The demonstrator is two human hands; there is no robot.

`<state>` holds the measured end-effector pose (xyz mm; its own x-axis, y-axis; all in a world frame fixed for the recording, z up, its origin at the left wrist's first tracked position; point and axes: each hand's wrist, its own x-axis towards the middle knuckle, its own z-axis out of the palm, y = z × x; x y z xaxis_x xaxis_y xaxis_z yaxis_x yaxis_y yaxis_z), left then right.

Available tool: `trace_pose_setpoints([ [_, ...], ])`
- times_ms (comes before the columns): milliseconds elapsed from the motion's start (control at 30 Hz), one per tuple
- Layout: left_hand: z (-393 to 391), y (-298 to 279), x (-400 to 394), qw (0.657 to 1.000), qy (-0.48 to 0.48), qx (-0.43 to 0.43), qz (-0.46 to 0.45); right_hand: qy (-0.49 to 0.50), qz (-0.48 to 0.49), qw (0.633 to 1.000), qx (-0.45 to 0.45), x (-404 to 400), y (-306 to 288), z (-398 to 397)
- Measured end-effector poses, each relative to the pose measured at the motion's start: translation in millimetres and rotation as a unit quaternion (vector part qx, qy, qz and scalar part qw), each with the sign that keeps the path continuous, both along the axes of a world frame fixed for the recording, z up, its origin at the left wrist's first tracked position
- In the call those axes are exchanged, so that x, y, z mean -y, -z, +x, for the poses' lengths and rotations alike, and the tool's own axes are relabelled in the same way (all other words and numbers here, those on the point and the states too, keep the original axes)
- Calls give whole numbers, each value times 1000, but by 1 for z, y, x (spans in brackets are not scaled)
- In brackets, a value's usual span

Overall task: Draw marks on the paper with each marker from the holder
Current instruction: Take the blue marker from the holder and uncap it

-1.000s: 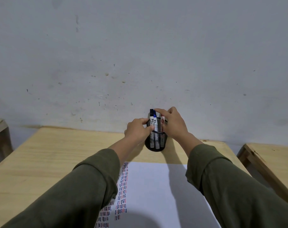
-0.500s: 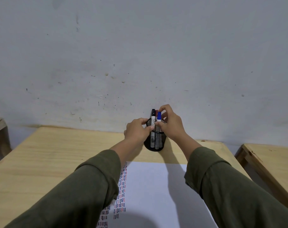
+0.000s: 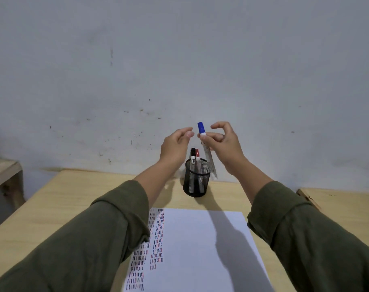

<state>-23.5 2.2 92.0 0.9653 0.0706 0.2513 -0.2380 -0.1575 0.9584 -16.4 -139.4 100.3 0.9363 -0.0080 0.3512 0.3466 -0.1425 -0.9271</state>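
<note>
Holder (image 3: pixel 197 179) on table (image 3: pixel 53 199) behind paper (image 3: pixel 200 249); two markers (image 3: pixel 195 160) in holder; third marker (image 3: pixel 202 131) above it.

A white-barrelled marker with a blue cap (image 3: pixel 201 127) stands nearly upright just above the frame's centre, cap up, lifted clear of the holder and pinched by fingers (image 3: pixel 211 137) at its upper barrel. Below it, the black wire-mesh cylindrical holder (image 3: pixel 197 179) sits upright on the surface, with a black-capped marker (image 3: pixel 193 153) and a red-capped marker (image 3: pixel 197 153) standing side by side inside. The white sheet of paper (image 3: pixel 200 249) lies flat in the lower centre, its left part carrying columns of short black, red and blue strokes (image 3: pixel 156 237).
</note>
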Motion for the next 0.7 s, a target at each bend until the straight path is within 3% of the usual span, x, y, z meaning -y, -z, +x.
trace_pose_setpoints([
  [300, -69, -26, -17, 996, 67, -33, -54, -95, -5, 994, -48, -12, -10, -79],
  [500, -107, -34, -28, 987, -33, -65, -143, -183, 31, 977, -101, -8, -34, -136],
  [700, -138, -33, -28, 968, -94, -104, -207, -273, 140, 945, -110, -12, -26, -171],
])
